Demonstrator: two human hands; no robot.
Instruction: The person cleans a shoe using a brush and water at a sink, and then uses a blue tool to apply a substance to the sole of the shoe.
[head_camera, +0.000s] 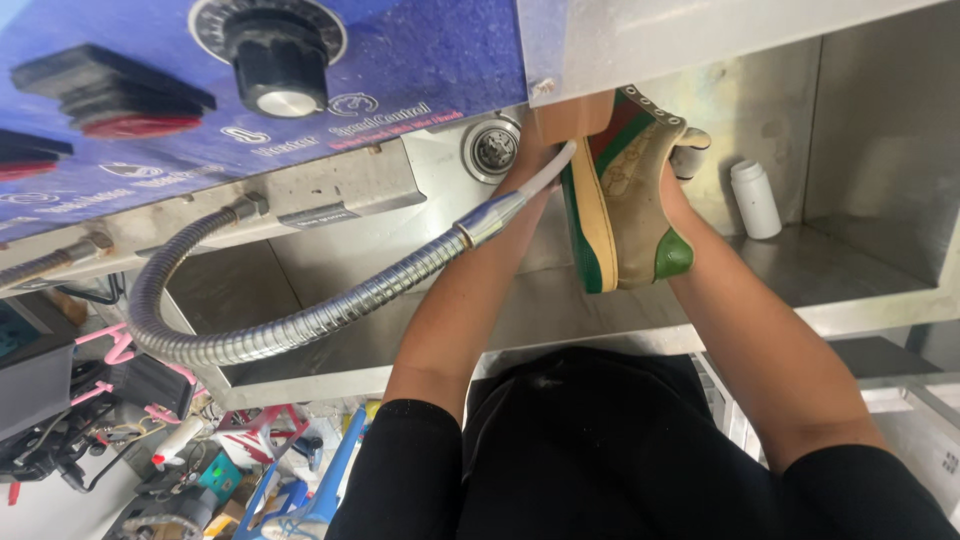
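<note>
Head view down into steel sink (800, 270), under blue control panel (420, 60) with black knob (280, 60). Sneaker (630, 190) over the basin, centre-right, on edge, sole facing left, green heel tab nearest, toe far and partly under the panel lip. Right hand (688, 150) behind the upper, fingers wrapped around the far side of the sneaker; only fingertips showing past the collar. Left hand (545, 135) mostly hidden under the panel edge; closed or loose cannot be told, though placed at the white tip of the spray hose (300, 325), apparently steering it against the sole. Flexible metal hose looping from the left under the panel. Drain (492, 148) far, just left of the hand. White bottle (755, 200) upright on the sink floor, right, near the back wall. Risks, judged: wet sole slipping from a one-sided grip and dropping into the basin; spray glancing off the sole toward the panel and knob above, water near controls being the worse outcome; hose recoil if the nozzle hold loosens, whipping spray onto sleeves or the cluttered floor at near left; elbow swing knocking the bottle over. Working area partly out of sight under the lip, so aim hard to check.
</note>
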